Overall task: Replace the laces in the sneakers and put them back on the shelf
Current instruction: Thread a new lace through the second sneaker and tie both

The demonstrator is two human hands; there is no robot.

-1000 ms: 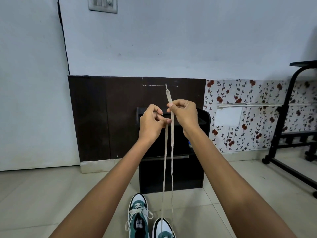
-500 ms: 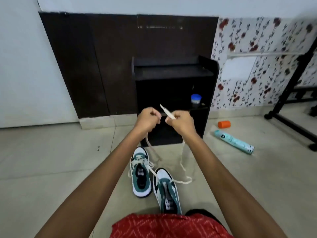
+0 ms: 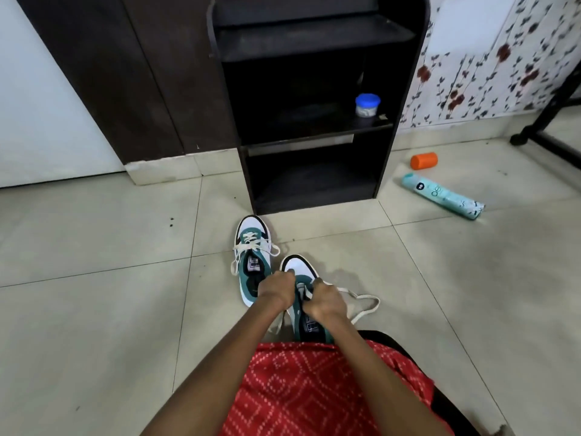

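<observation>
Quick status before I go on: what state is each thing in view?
Far sneaker: laced, upright on floor.
Near sneaker: on floor, lacing unfinished.
Lace: gripped at sneaker, rest trailing on floor.
Left hand: curled, grips lace.
Right hand: curled, grips lace.
Shelf: standing, holds no sneakers.
Jar: upright on shelf, lid on.
Can: lying on floor.
Orange cylinder: lying on floor.

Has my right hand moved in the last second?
Yes. The right hand dropped from in front of the shelf top down to the nearer sneaker, holding the lace.
</observation>
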